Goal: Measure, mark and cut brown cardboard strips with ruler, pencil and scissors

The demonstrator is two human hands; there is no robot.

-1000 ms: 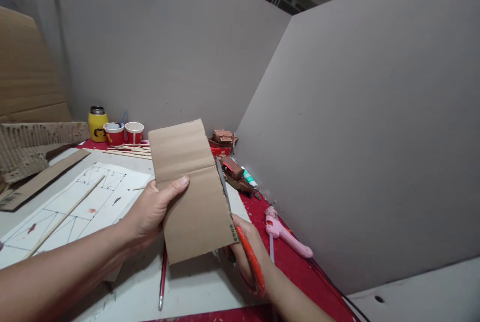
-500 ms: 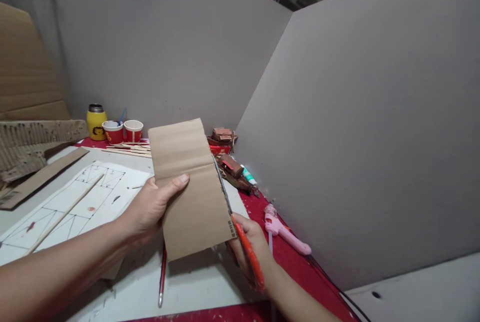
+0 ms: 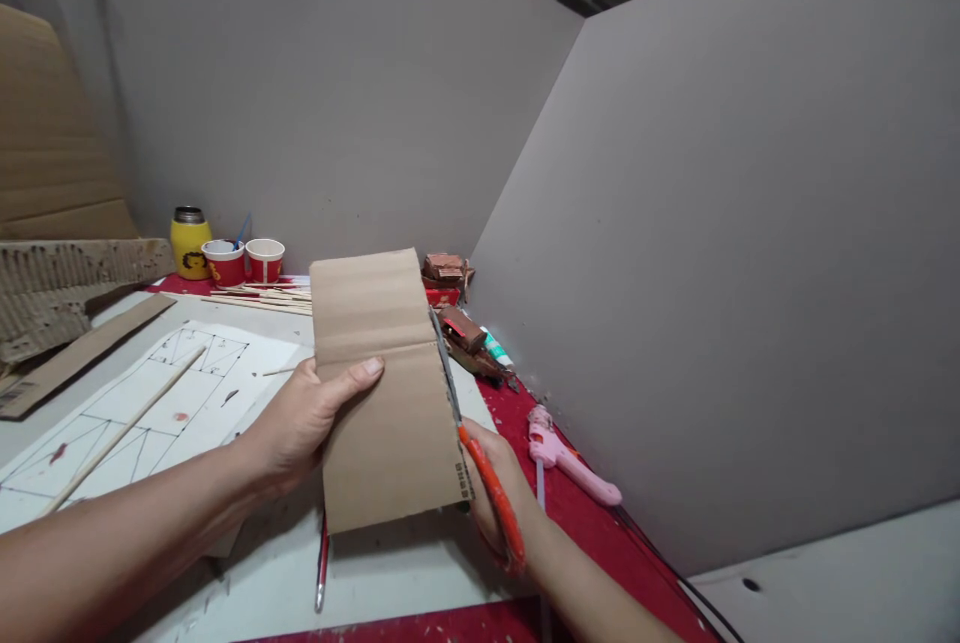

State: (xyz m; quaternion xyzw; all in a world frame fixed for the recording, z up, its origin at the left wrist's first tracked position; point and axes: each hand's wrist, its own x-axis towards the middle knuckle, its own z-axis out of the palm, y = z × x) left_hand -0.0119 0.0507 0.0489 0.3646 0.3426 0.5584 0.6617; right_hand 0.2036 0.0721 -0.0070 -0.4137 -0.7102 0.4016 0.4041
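Grey panels back the table. Above it, toward the right edge, I see fingers of the left hand pinching the cardboard; the right hand curls its fingers around the scissors. A slackened pinch could twist the cardboard, skewing the blades.

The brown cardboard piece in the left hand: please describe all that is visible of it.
The brown cardboard piece is roughly rectangular, with a crease across it and dark print near the lower right corner. The left hand grips its left edge, thumb on the face, holding it tilted above the white surface. Orange-handled scissors lie along its rough right edge.
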